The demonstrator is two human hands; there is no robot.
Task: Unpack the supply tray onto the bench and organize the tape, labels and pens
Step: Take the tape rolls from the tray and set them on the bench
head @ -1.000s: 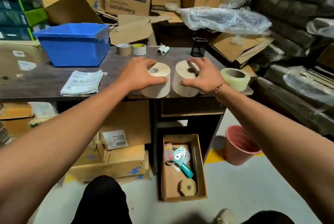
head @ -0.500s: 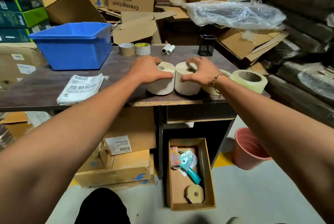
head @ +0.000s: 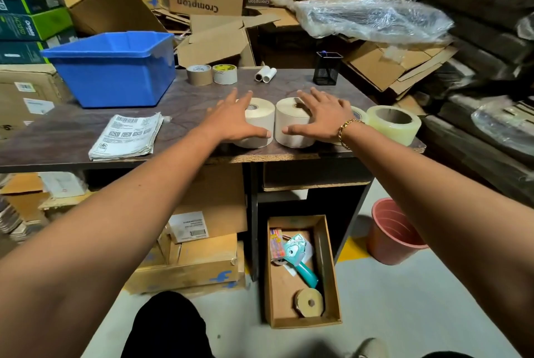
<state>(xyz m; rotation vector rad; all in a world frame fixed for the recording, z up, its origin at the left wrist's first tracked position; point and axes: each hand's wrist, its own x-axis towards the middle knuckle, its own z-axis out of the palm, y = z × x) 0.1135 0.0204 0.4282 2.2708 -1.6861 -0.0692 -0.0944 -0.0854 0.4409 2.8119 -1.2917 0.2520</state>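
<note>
Two cream label rolls stand side by side near the bench's point(head: 185, 103) front edge. My left hand point(head: 231, 119) lies over the left roll point(head: 261, 125), fingers spread, thumb against its front. My right hand point(head: 320, 117) lies the same way over the right roll point(head: 290, 129). Neither hand is closed around a roll. A clear tape roll point(head: 394, 123) sits at the right corner, with another roll point(head: 358, 113) partly hidden behind my right wrist. Brown tape point(head: 199, 74), white tape point(head: 224, 73), two small white rolls point(head: 265, 73) and a mesh pen holder point(head: 327, 68) line the back.
A blue bin point(head: 115, 68) and a stack of printed label sheets point(head: 127, 136) occupy the bench's left half. On the floor, a cardboard tray point(head: 331, 271) holds a teal tape dispenser point(head: 297, 256), a pen pack point(head: 276, 243) and a brown roll point(head: 309, 301). A pink bucket point(head: 390, 230) stands right.
Both hands slid the two label rolls back from the bench's edge and together. The curled fingers have since straightened and spread, loosening their hold.
</note>
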